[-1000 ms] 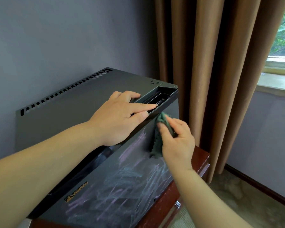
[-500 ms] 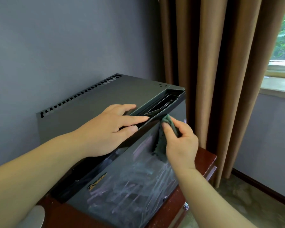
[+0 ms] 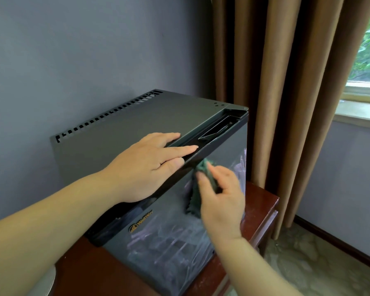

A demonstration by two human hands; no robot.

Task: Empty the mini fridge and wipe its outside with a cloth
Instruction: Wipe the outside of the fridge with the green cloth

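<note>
One fridge (image 3: 115, 146), a boxy dark grey cabinet with a matte top, lies under both hands; its door (image 3: 169, 248) is closed, so what it holds cannot be seen. The left hand (image 3: 145, 165) lies flat on the top's front edge, fingers straight and relaxed, gripping nothing; its fingertips reach over a long recessed handle slot (image 3: 218, 129) that runs on beyond them. Well behind this hand, along the top's far edge, runs a single row of small rectangular vents (image 3: 107, 116). Just below the left fingertips, the right hand (image 3: 220, 201), blurred, pinches one dark green cloth (image 3: 198, 189) between thumb and fingers and holds it against the upper part of the door. The cloth is soft and bunched, and a zigzag edge hangs below the thumb. The door is glossy and covered in pale streaks, with a gold logo (image 3: 140, 221) below the left wrist. Under the right forearm the fridge stands on a polished reddish wooden table (image 3: 263, 201). Beyond the right hand hangs one brown curtain (image 3: 286, 82) in deep folds.
</note>
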